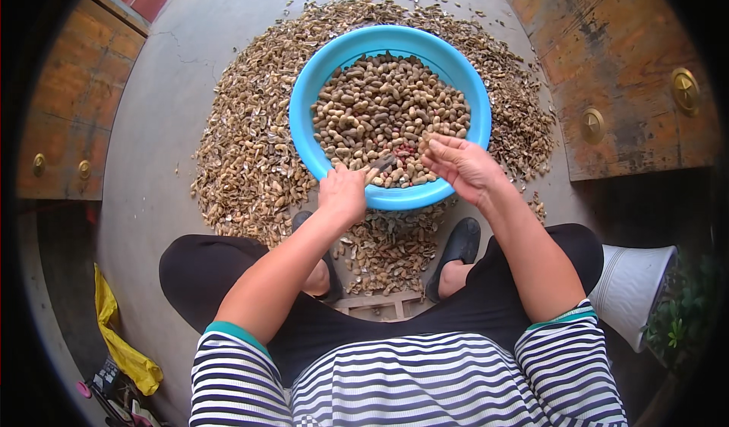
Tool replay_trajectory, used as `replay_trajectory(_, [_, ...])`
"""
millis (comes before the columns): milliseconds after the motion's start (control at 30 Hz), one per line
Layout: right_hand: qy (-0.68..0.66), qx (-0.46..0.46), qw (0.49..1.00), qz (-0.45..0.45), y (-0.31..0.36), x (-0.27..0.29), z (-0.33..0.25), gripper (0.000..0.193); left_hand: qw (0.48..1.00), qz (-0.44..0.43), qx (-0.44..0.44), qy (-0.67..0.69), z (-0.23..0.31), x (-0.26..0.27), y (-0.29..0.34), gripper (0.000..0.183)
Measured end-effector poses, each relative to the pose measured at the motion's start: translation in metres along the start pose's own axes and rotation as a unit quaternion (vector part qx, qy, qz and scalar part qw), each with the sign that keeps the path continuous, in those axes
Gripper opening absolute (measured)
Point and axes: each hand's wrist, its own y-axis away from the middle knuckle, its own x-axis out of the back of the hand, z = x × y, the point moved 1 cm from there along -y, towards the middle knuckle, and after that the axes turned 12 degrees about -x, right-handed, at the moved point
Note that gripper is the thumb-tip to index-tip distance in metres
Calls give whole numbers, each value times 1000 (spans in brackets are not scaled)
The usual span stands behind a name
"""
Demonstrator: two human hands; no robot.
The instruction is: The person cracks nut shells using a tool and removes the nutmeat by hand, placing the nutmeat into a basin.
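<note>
A wide blue basin (304, 119) stands before me, holding many unshelled peanuts (380, 97) and some reddish kernels (408, 148) near its front side. My left hand (343, 194) is closed at the near left rim, around a small tool (385, 163) with a dark grey tip that looks like pliers. Most of that tool is hidden by the fingers. Over the right part of the basin, my right hand (465, 167) pinches a peanut (430, 141) between thumb and fingertips. The two hands are apart.
Broken peanut shells (254, 146) lie in a broad heap around the basin and between my feet. Wooden doors with brass fittings (623, 70) flank both sides. A white pot (632, 286) with a plant stands right of my knee; a yellow bag (125, 340) lies at left.
</note>
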Motion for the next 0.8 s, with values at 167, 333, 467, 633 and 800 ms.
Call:
replay_trajectory(167, [-74, -46, 995, -48, -2, -4, 18, 28, 992, -45, 1, -118, -5, -17, -12, 33])
replay_trajectory(333, [-64, -65, 995, -47, 0, -6, 17, 23, 990, 7, -30, -140, -6, -32, -10, 17])
replay_trajectory(467, [-73, -71, 994, -36, -2, -2, 22, 25, 994, 70, -79, -16, 14, 0, -8, 24])
replay_trajectory(633, [-81, -77, 991, -77, -4, -4, 31, 28, 809, 175, -142, 543, 45, 29, -8, 32])
replay_trajectory(800, [-90, -68, 978, -175, 8, -21, 29, 29, 721, 199, -100, 656, 47, 34, -2, 20])
